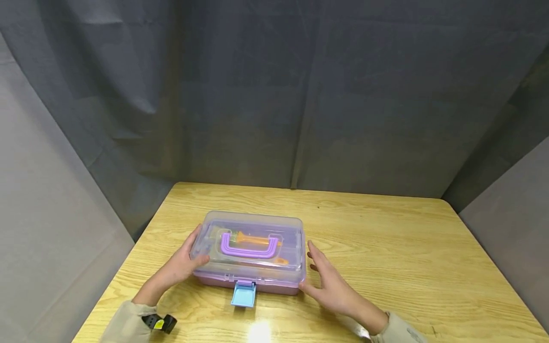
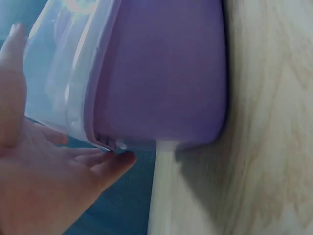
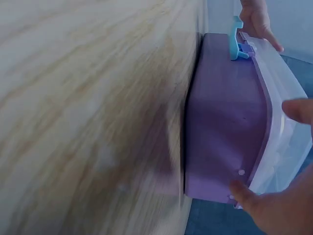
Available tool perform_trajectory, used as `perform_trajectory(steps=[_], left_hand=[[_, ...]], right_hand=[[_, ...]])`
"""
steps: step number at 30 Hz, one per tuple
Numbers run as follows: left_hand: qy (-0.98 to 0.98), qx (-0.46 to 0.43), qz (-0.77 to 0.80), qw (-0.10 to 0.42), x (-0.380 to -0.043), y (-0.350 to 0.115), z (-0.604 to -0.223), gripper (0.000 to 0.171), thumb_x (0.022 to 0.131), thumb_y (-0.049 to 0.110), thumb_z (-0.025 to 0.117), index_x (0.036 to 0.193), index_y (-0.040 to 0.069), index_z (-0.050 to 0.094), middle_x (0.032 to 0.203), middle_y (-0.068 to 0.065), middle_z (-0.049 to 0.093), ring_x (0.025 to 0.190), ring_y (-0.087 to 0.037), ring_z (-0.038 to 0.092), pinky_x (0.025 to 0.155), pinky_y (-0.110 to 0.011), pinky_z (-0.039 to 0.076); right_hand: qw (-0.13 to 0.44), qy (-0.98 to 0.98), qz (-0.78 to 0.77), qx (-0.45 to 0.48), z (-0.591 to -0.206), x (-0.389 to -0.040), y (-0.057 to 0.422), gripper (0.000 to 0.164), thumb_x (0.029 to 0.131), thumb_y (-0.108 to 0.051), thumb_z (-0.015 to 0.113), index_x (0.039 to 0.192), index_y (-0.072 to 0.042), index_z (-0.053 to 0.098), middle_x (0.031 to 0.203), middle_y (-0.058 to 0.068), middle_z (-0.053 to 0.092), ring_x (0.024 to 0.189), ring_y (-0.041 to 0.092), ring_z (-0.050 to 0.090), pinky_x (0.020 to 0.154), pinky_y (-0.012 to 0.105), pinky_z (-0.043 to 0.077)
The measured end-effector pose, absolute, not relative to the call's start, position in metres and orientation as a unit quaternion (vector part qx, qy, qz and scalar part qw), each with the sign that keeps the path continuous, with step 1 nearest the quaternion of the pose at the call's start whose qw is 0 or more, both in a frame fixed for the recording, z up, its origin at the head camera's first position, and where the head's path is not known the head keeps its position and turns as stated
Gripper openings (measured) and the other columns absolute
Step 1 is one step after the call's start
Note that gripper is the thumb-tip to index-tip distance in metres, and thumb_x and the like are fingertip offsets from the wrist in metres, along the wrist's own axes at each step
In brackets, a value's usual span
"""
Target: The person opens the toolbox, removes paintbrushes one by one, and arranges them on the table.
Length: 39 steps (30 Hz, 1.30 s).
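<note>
A plastic carry case with a clear lid (image 1: 201, 267) and a purple base (image 2: 161, 73) lies flat on the table. Its purple handle (image 1: 250, 254) is folded down on the lid, and the light blue latch (image 1: 243, 296) hangs flipped out at the front. Through the lid I see an orange, long-shaped item (image 1: 253, 239); the other contents are blurred. My left hand (image 1: 182, 267) is at the case's left end, thumb over the lid, fingers extended along the side. My right hand (image 1: 330, 288) is by the right end, fingers spread, thumb near the front corner.
The case rests on the left half of a wooden table (image 1: 407, 257). Dark grey cloth (image 1: 364, 119) hangs behind the table's far edge, with pale panels (image 1: 51, 200) at both sides. A dark band with a small device (image 1: 158, 323) circles the left wrist.
</note>
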<state>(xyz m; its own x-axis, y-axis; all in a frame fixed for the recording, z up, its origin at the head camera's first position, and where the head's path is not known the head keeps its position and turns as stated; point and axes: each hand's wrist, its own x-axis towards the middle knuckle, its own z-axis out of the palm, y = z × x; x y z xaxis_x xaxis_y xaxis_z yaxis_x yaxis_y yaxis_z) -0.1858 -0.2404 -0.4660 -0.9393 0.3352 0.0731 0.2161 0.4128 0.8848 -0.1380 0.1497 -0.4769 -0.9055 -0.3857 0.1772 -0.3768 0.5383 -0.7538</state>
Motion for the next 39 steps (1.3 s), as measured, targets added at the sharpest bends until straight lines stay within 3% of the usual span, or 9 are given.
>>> perform_trajectory(steps=[5,10,19,25,29,31,34,36,39], left_hand=[[0.806,0.190,0.554,0.079,-0.186,-0.242,-0.475,0.119,0.074,0.017,0.081,0.150,0.006,-0.010,0.153,-0.028,0.001,0.135,-0.046,0.019,0.108,-0.058,0.012],[0.806,0.180,0.559,0.071,-0.184,-0.242,-0.478,0.119,0.073,0.014,0.081,0.151,0.009,-0.009,0.154,-0.026,0.004,0.134,-0.045,0.021,0.108,-0.060,0.012],[0.821,0.157,0.547,0.043,-0.181,-0.237,-0.470,0.110,0.075,0.014,0.078,0.151,0.004,0.000,0.154,-0.027,0.007,0.136,-0.046,0.016,0.108,-0.062,0.011],[0.829,0.144,0.539,0.041,-0.180,-0.236,-0.466,0.104,0.080,0.020,0.075,0.152,0.005,0.000,0.154,-0.026,0.006,0.137,-0.047,0.015,0.107,-0.064,0.012],[0.828,0.143,0.541,0.044,-0.180,-0.237,-0.466,0.103,0.082,0.023,0.073,0.152,0.009,0.000,0.154,-0.025,0.007,0.136,-0.047,0.016,0.105,-0.065,0.014],[0.817,0.151,0.554,0.053,-0.181,-0.239,-0.468,0.103,0.081,0.019,0.074,0.153,0.012,0.001,0.154,-0.023,0.009,0.135,-0.046,0.020,0.106,-0.062,0.016],[0.802,0.169,0.569,0.067,-0.182,-0.241,-0.470,0.104,0.079,0.015,0.076,0.153,0.016,0.003,0.153,-0.022,0.016,0.132,-0.043,0.030,0.106,-0.058,0.023],[0.794,0.176,0.577,0.076,-0.182,-0.243,-0.472,0.104,0.078,0.012,0.077,0.153,0.018,0.006,0.150,-0.021,0.024,0.129,-0.041,0.036,0.105,-0.056,0.027],[0.792,0.175,0.579,0.084,-0.182,-0.245,-0.473,0.104,0.076,0.013,0.079,0.153,0.020,0.009,0.146,-0.020,0.031,0.126,-0.038,0.039,0.105,-0.056,0.028]], right_hand=[[-0.008,0.881,-0.393,-0.265,-0.481,-0.139,0.145,0.102,0.083,-0.020,0.073,0.152,-0.005,0.000,0.157,0.016,0.005,0.138,0.028,0.023,0.108,0.042,0.026],[-0.017,0.892,-0.367,-0.265,-0.480,-0.138,0.143,0.103,0.083,-0.023,0.073,0.151,-0.003,-0.001,0.156,0.017,0.005,0.140,0.028,0.015,0.110,0.044,0.019],[-0.061,0.908,-0.299,-0.286,-0.471,-0.142,0.146,0.112,0.073,-0.031,0.082,0.151,-0.002,0.006,0.153,0.021,0.019,0.134,0.036,0.030,0.105,0.046,0.032],[-0.124,0.906,-0.242,-0.325,-0.462,-0.147,0.151,0.106,0.070,-0.032,0.084,0.150,-0.002,0.021,0.149,0.020,0.029,0.097,0.021,0.062,0.075,0.030,0.055],[-0.176,0.880,-0.203,-0.392,-0.457,-0.152,0.154,0.095,0.072,-0.031,0.083,0.146,-0.001,0.032,0.149,0.019,0.029,0.059,0.001,0.049,0.049,0.012,0.042],[-0.195,0.868,-0.184,-0.417,-0.455,-0.154,0.155,0.090,0.074,-0.033,0.081,0.144,-0.001,0.035,0.149,0.018,0.031,0.063,0.005,0.054,0.055,0.014,0.047],[-0.207,0.863,-0.168,-0.429,-0.451,-0.157,0.157,0.087,0.078,-0.039,0.076,0.144,0.000,0.035,0.148,0.016,0.034,0.093,0.016,0.060,0.077,0.028,0.054],[-0.207,0.865,-0.162,-0.428,-0.447,-0.158,0.158,0.085,0.080,-0.041,0.073,0.144,0.000,0.035,0.148,0.015,0.035,0.116,0.026,0.052,0.091,0.040,0.049],[-0.195,0.868,-0.173,-0.422,-0.442,-0.160,0.158,0.084,0.082,-0.040,0.071,0.144,0.000,0.033,0.149,0.013,0.033,0.123,0.027,0.046,0.098,0.043,0.044]])
